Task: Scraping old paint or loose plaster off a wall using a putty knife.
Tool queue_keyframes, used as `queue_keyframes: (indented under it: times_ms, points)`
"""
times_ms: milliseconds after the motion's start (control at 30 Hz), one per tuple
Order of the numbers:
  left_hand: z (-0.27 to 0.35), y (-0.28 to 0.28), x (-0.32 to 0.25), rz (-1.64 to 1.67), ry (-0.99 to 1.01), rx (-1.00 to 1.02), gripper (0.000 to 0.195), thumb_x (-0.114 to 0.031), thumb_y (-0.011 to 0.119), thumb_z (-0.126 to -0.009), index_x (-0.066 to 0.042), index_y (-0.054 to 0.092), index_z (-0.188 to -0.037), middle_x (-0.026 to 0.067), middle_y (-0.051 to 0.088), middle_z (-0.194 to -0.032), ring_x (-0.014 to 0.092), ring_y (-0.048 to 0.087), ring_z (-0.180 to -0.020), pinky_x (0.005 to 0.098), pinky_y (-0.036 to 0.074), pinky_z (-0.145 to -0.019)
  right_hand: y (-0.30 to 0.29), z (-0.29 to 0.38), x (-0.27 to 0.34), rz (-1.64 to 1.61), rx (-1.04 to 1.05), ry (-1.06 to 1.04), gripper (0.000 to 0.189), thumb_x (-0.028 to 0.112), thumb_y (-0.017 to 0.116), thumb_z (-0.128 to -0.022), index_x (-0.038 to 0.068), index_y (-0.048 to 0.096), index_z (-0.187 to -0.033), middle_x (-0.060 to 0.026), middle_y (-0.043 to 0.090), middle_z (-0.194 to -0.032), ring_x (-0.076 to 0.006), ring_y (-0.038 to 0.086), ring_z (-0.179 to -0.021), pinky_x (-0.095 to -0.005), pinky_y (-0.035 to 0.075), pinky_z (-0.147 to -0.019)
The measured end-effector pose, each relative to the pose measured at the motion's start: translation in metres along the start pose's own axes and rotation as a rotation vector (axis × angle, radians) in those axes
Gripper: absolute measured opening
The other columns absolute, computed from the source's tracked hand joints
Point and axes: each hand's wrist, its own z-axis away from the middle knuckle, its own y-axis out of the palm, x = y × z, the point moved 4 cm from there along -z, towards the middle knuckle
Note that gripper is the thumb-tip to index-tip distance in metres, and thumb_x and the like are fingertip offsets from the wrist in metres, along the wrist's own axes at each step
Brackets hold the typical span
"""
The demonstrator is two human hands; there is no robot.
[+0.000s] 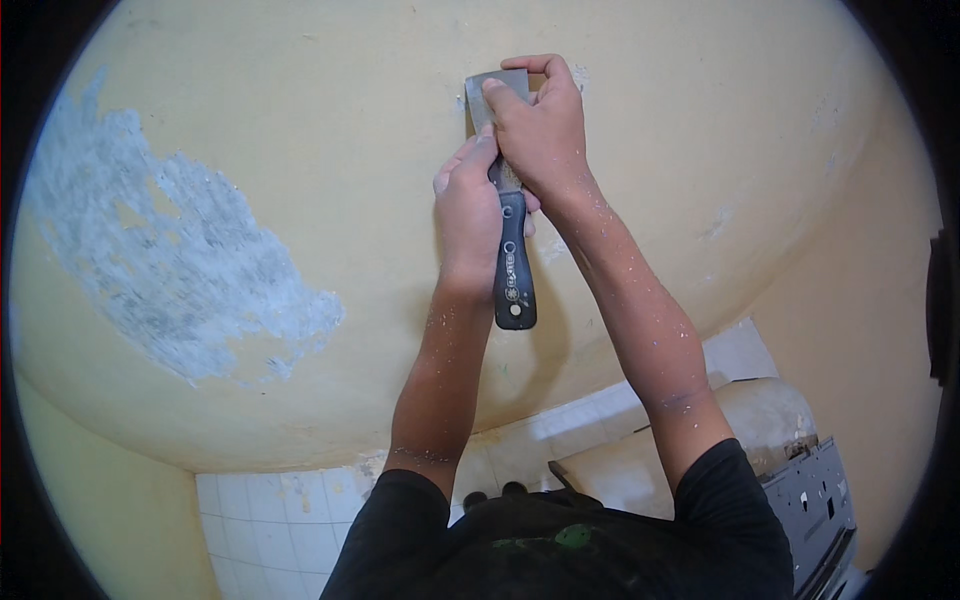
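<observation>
A putty knife with a wide metal blade [478, 94] and a black handle [514, 262] is held up before a yellow painted wall [360, 135], blade upward. My left hand [471, 206] grips it from the left around the lower blade and neck. From the right, my right hand [546, 124] pinches the blade, its thumb lying on the flat face and its fingers behind. The handle hangs below both hands. Whether the blade's top edge touches the wall, I cannot tell. Pale flakes cling to both forearms.
On the left of the wall, a large bare patch [187, 262] shows grey-white beneath the paint. Smaller chipped spots [718, 225] mark its right side. White floor tiles [270, 532] lie below. A grey metal panel with holes [814, 495] stands at the lower right, near a pale rounded object [769, 416].
</observation>
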Motion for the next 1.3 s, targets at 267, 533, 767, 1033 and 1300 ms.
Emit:
queue_keyframes:
  times_ms: [267,533,767,1033,1300]
  points:
    - [-0.006,0.003,-0.004,-0.005,0.030,-0.060,0.029,-0.031,0.040,-0.089,-0.007,0.053,-0.078,0.0024,0.048,-0.050,0.009,0.043,-0.034,0.0209,0.033,-0.029,0.000,-0.003,0.012,0.083,0.010,-0.026,0.027,0.012,0.056,-0.074,-0.002,0.047,-0.095,-0.0160,0.056,-0.079,-0.0229,0.056,-0.072,-0.0334,0.044,-0.068]
    - [0.006,0.003,0.006,-0.067,-0.006,-0.127,0.031,-0.031,0.040,-0.089,-0.006,0.054,-0.078,0.0036,0.049,-0.051,0.010,0.045,-0.035,0.0218,0.035,-0.031,-0.005,0.008,-0.006,0.074,0.049,0.027,0.026,0.010,0.055,-0.075,-0.001,0.046,-0.097,-0.0104,0.055,-0.062,-0.0169,0.056,-0.056,-0.0303,0.044,-0.056]
    - [0.003,-0.001,0.005,-0.095,0.017,-0.069,0.031,-0.029,0.038,-0.089,-0.005,0.054,-0.079,0.0039,0.049,-0.051,0.010,0.046,-0.036,0.0218,0.034,-0.031,-0.003,0.009,0.000,0.068,0.050,-0.011,0.026,0.011,0.055,-0.076,-0.001,0.046,-0.097,-0.0110,0.056,-0.063,-0.0173,0.056,-0.057,-0.0302,0.044,-0.057]
    - [-0.002,0.000,-0.003,-0.058,0.015,-0.049,0.032,-0.030,0.040,-0.089,-0.004,0.054,-0.078,0.0042,0.048,-0.051,0.010,0.045,-0.036,0.0223,0.034,-0.030,0.000,-0.001,0.003,0.094,0.014,-0.082,0.027,0.010,0.055,-0.076,-0.002,0.044,-0.097,-0.0118,0.056,-0.064,-0.0181,0.057,-0.059,-0.0303,0.045,-0.059]
    - [0.001,-0.003,0.001,-0.036,0.001,-0.091,0.030,-0.031,0.042,-0.088,-0.006,0.053,-0.077,0.0033,0.049,-0.052,0.010,0.044,-0.034,0.0223,0.035,-0.030,0.003,0.002,-0.002,0.056,0.044,-0.016,0.027,0.011,0.057,-0.077,-0.001,0.046,-0.098,-0.0094,0.056,-0.063,-0.0134,0.054,-0.055,-0.0264,0.042,-0.052]
